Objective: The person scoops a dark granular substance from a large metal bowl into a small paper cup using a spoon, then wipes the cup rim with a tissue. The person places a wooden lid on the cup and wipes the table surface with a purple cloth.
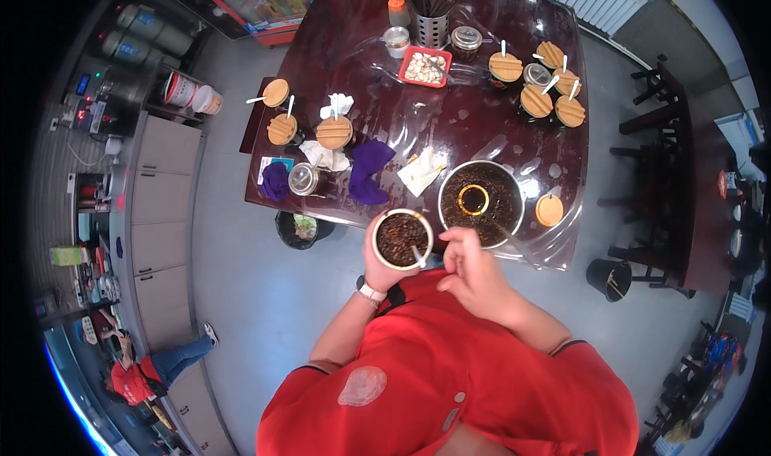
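Observation:
My left hand (380, 268) holds a round jar (402, 239) filled with dark chili sauce, a pale spoon (418, 256) standing in it. To the right of the jar, my right hand (473, 269) hovers in front of the table edge, fingers partly curled, with nothing seen in it. Just beyond it is a steel bowl (511, 173) of the same dark sauce, with a small round container (473, 200) of dark liquid in its middle and a ladle handle (521, 248) leaning over the rim. A round wooden lid (549, 210) lies right of the bowl.
Wooden-lidded jars (536, 100) stand at the table's right and left (334, 132). Purple cloths (368, 173), crumpled tissue (423, 171) and a glass jar (303, 179) lie between. Farther back are a red garlic tray (425, 67) and a chopstick holder (432, 31). Another person (135, 381) is at the left counter.

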`<action>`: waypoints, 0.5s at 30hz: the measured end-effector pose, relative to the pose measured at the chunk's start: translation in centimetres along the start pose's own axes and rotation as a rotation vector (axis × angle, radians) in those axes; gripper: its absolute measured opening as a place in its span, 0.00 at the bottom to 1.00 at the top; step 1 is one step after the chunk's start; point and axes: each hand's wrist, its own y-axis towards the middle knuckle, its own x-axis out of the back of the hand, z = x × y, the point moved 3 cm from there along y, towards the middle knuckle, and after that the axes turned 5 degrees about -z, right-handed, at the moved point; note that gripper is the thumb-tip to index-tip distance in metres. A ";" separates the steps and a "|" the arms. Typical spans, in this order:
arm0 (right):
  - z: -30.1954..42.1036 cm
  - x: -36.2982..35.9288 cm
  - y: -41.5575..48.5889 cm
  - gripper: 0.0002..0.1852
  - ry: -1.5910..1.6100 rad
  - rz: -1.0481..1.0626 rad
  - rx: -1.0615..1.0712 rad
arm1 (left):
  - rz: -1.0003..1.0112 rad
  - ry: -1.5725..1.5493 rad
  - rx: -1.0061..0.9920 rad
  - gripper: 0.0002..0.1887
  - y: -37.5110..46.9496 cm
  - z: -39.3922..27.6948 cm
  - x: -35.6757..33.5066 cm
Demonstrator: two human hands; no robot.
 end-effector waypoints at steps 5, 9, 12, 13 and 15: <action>-8.4 -6.7 3.3 0.08 -0.212 -0.013 -0.203 | -0.020 -0.033 0.060 0.64 2.3 0.2 6.7; -18.2 -14.0 8.4 0.10 -0.623 -0.250 -0.235 | -0.008 -0.062 -0.110 0.61 4.5 1.0 12.0; -23.7 -16.4 11.7 0.15 -0.965 -0.361 -0.424 | -0.010 0.011 -0.098 0.61 5.7 1.6 15.2; -25.3 -16.6 11.9 0.14 -1.023 -0.398 -0.416 | -0.006 0.051 -0.108 0.60 6.2 1.7 16.2; -28.0 -17.2 12.0 0.08 -1.144 -0.388 -0.441 | 0.057 0.029 -0.027 0.63 6.5 3.1 18.5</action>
